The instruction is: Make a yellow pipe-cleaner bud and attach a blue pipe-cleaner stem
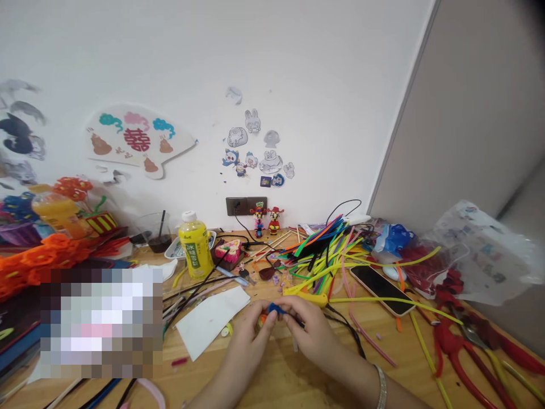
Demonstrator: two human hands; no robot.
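Low over the wooden table, my left hand [254,328] and my right hand [307,321] meet fingertip to fingertip. Between them they pinch a small, bent piece of blue pipe cleaner [276,308]; its lower part is hidden by my fingers. A bit of orange [263,320] shows at the left fingers, and whether it is held I cannot tell. Just behind my right hand lies a yellow-bodied tool [309,296] that looks like a glue gun. To the left of my left hand is a white sheet of paper [213,321].
Pipe cleaners [327,255] in many colours are heaped behind my hands. A phone [383,289] and red-handled pliers [462,341] lie to the right. A yellow drink bottle [195,247] stands at the left, near orange pipe-cleaner flowers [42,258]. A plastic bag [485,255] sits far right.
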